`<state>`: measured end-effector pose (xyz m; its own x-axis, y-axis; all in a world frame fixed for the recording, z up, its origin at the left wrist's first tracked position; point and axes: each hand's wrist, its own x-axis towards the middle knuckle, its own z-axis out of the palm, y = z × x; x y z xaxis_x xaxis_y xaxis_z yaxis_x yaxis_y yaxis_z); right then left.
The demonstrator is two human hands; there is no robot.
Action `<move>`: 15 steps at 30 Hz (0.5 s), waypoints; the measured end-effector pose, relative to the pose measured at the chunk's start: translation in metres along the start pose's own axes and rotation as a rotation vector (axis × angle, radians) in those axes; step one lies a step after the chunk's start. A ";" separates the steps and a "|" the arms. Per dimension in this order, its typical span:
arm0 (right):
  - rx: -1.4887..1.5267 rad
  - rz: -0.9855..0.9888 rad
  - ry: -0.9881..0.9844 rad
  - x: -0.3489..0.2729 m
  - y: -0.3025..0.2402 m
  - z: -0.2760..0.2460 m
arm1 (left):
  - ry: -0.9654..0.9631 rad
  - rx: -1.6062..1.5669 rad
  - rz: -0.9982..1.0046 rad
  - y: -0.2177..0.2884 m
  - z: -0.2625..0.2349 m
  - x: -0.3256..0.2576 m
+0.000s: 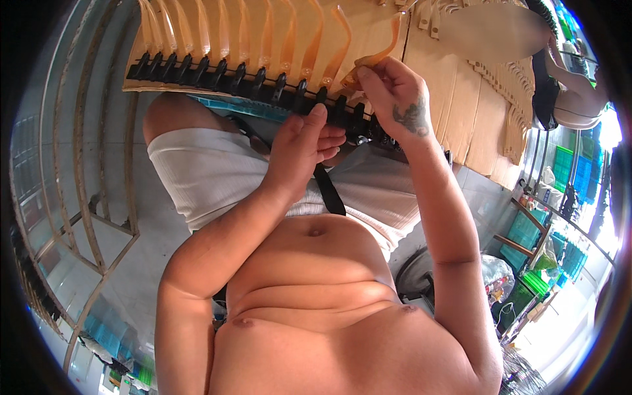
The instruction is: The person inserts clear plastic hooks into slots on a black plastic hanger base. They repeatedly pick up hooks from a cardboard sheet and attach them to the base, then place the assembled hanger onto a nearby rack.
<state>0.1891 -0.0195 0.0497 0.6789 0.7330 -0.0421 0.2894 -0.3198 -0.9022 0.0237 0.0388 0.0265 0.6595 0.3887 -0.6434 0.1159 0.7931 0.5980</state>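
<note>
My right hand (392, 89) is closed, pinching an amber, translucent eyeglass temple (384, 52) whose curved end points up and away. It is above the right part of a long rack of black clips (260, 90). Several matching temples (288, 46) stand side by side in the clips to the left, curved ends facing away. My left hand (306, 141) is at the near side of the rack, thumb raised to the tail of one clip and fingers loosely curled apart from the thumb. Clips (359, 113) at the right end hold no temple.
Cardboard (454, 112) covers the work surface, with wavy-edged brown strips (510, 105) at its right. Another person (579, 99) is at the far right. A metal frame (99, 217) stands on the left; green and blue crates (526, 289) are at the right.
</note>
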 end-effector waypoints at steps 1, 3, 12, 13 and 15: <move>0.014 0.019 -0.034 0.000 0.001 -0.002 | -0.019 -0.011 -0.026 0.003 0.001 -0.001; -0.053 -0.024 -0.075 -0.002 0.002 -0.004 | -0.057 0.007 -0.081 0.003 0.002 -0.002; -0.139 -0.157 -0.127 -0.003 -0.001 -0.009 | -0.071 0.029 -0.054 -0.007 0.012 0.004; -0.127 -0.162 -0.119 -0.003 -0.001 -0.008 | -0.082 0.032 -0.045 -0.008 0.012 0.004; -0.134 -0.166 -0.119 -0.002 -0.003 -0.006 | -0.088 0.032 -0.041 -0.008 0.012 0.004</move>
<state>0.1910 -0.0242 0.0550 0.5325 0.8452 0.0444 0.4826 -0.2601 -0.8363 0.0344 0.0283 0.0253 0.7161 0.3128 -0.6240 0.1668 0.7914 0.5881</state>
